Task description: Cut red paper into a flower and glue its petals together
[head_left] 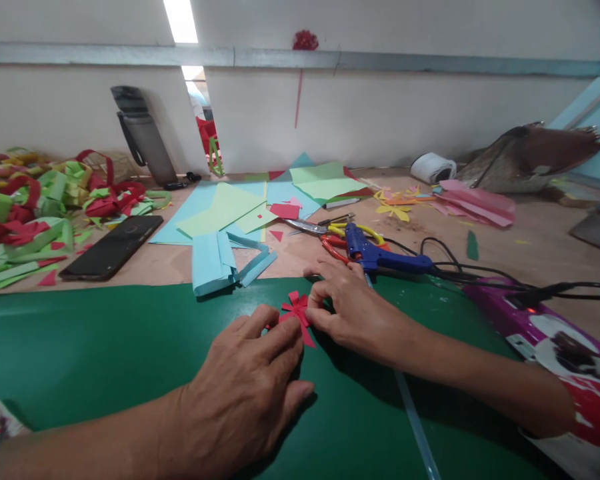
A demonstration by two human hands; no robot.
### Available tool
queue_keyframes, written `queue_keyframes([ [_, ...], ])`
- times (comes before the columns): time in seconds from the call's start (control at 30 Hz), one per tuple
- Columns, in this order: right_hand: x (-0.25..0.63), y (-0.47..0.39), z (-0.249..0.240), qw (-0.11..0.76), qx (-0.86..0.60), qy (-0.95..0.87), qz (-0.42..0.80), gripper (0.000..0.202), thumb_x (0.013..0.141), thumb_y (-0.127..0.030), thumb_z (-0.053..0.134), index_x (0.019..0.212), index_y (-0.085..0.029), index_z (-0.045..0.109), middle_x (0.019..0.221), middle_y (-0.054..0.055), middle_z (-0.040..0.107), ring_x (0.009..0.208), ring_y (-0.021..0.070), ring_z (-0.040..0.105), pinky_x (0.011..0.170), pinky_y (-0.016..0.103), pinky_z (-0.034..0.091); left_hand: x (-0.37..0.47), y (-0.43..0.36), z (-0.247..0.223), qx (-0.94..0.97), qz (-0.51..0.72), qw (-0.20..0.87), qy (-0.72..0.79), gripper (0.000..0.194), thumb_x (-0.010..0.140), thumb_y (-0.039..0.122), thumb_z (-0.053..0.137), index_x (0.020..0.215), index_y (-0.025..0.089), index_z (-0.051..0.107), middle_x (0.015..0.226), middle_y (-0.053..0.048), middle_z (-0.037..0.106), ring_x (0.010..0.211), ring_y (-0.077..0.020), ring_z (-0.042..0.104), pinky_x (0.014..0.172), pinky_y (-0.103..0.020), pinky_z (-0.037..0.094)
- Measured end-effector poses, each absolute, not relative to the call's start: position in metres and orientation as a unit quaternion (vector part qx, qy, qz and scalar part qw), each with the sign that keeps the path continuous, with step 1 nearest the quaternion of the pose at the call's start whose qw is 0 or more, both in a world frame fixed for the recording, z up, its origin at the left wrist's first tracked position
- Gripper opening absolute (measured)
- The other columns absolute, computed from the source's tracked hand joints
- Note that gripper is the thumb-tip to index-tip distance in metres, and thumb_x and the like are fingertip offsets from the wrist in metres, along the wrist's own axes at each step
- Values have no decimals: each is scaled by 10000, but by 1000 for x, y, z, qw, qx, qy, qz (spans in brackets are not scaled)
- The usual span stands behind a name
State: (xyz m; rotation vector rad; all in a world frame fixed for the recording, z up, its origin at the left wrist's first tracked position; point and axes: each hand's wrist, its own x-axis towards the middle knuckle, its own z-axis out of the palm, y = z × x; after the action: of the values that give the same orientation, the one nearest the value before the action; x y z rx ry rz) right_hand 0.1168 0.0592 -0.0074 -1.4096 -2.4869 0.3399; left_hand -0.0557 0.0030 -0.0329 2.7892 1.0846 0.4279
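Observation:
A small red paper flower [296,307] with narrow petals lies on the green mat. My right hand [340,300] is closed, with thumb and index finger pinching a petal on the flower's right side. From the lower left, my left hand [255,373] rests bent fingertips on the flower's left and lower part, its thumb held apart over the mat. Those fingers cover some of the petals. Just behind the flower stands a folded light-blue paper bag [213,263] with a strip handle. A blue glue gun [385,257] lies past my right hand, beside scissors [335,250].
Coloured paper sheets [225,210] and pliers [307,227] lie behind. At left are a phone [113,247], a grey bottle [147,140] and heaped paper pieces [25,207]. A purple power strip [540,320] with black cables sits at right. A clear glue stick [415,423] crosses the mat.

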Motion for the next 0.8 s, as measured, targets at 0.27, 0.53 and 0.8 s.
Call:
queue_keyframes([
  [0.27, 117, 58, -8, 128, -491, -853, 124, 242, 760, -120, 508, 531, -151, 582, 1062, 85, 619, 1109, 283, 483, 954, 486, 255, -55, 2, -32, 920, 126, 66, 366, 312, 889, 360, 396, 1031, 160, 589, 1098, -80, 574, 938, -255, 453, 827, -458, 417],
  [0.53, 116, 59, -8, 131, -490, -854, 114, 244, 765, -124, 501, 533, -150, 573, 1054, 88, 629, 1093, 273, 500, 939, 473, 269, -55, 2, -31, 918, 130, 68, 369, 291, 883, 344, 409, 1015, 160, 593, 1079, -81, 580, 918, -253, 446, 790, -448, 434],
  [0.8, 114, 57, -8, 122, -506, -847, 106, 234, 745, -118, 525, 525, -147, 598, 1054, 98, 649, 1107, 274, 496, 920, 451, 271, -55, 2, -31, 916, 136, 71, 370, 288, 882, 344, 414, 1012, 162, 594, 1067, -82, 579, 908, -256, 436, 764, -444, 438],
])
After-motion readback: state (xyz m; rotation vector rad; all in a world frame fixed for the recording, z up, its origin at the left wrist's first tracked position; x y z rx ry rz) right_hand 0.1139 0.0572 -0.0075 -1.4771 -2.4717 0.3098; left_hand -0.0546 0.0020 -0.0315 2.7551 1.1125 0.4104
